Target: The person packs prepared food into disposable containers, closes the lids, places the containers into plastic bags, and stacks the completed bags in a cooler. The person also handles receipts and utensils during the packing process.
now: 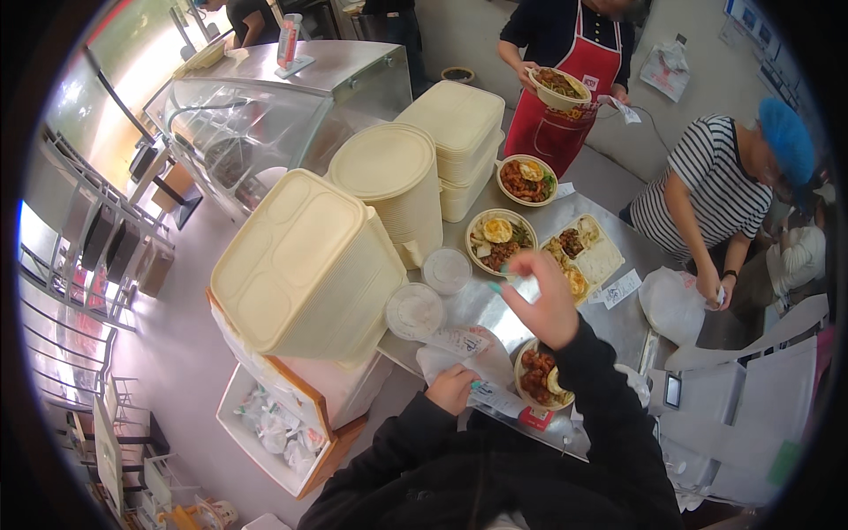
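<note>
My left hand (452, 389) pinches a printed paper slip (493, 397) at the near edge of the steel table, beside a plastic bag (464, 354). Raised over the table, my right hand (544, 301) has its thumb and index finger apart and nothing between them. Beyond it stand a round bowl of food with a fried egg (501, 242) and a compartment tray with rice (599, 255). A bowl of meat and egg (540, 377) is partly hidden under my right forearm. Two round clear plastic containers (415, 311) stand left of the bag.
Tall stacks of cream lids and trays (291, 258) rise at the left, above a white box of bagged items (275, 424). Across the table, a person in a red apron (556, 126) holds a bowl. At the right, a person in a striped shirt (702, 185) handles a white bag (672, 305).
</note>
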Motion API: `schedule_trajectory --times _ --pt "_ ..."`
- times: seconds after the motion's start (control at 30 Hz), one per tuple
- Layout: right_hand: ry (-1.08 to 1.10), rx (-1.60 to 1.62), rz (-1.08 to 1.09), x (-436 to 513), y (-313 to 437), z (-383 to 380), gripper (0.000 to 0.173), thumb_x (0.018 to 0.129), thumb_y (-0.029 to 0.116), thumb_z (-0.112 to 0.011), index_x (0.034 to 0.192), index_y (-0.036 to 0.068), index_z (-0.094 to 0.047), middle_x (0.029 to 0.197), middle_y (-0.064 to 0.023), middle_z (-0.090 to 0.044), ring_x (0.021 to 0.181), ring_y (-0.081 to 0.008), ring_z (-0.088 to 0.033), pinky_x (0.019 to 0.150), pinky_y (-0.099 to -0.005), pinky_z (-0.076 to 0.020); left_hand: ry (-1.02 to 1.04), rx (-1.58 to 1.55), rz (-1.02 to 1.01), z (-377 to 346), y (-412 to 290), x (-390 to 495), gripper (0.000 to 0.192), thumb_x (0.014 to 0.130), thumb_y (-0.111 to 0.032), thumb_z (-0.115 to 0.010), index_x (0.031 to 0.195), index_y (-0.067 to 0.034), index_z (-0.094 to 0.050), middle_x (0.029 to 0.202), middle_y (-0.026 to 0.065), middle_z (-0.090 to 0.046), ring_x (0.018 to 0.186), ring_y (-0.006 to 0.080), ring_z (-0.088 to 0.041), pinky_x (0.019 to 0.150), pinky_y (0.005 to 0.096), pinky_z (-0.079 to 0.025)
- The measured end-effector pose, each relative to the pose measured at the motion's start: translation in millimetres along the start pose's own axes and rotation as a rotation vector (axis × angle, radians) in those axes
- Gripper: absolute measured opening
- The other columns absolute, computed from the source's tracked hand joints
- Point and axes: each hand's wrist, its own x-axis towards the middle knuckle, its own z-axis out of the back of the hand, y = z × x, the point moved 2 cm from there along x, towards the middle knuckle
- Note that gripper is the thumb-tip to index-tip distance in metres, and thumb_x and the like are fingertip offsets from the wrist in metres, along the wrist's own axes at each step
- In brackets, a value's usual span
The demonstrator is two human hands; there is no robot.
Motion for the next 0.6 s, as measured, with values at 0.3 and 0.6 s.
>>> schedule_trajectory --times 0.3,0.6 --pt "0.164 -0.5 0.54 176.5 8.2 -116.5 0.022 0.066 0.009 -0.062 0.084 0.01 -0.049 0.096 -0.0029 -0.051 0.101 -0.0219 -0.045 0.084 -0.0371 -0.0315 0.067 0.072 -0.002 15.9 2.8 2.4 0.022 0.07 0.003 -0.05 0.086 -0.007 -0.06 0.079 0.0101 -0.053 0.076 0.0296 -0.055 0.067 0.0349 -0.046" --pt "-0.491 0.32 0.268 120.2 -17.4 29.9 0.017 0.08 0.007 -0.057 0.09 0.002 -0.043 0.079 -0.0093 -0.059 0.069 -0.0099 -0.057 0.059 -0.0214 -0.0452 0.23 -0.06 -0.131 -21.6 -6.1 33.5 0.027 0.068 0.007 -0.049 0.09 -0.003 -0.061 0.086 0.0134 -0.055 0.081 0.0321 -0.054 0.073 0.0349 -0.044"
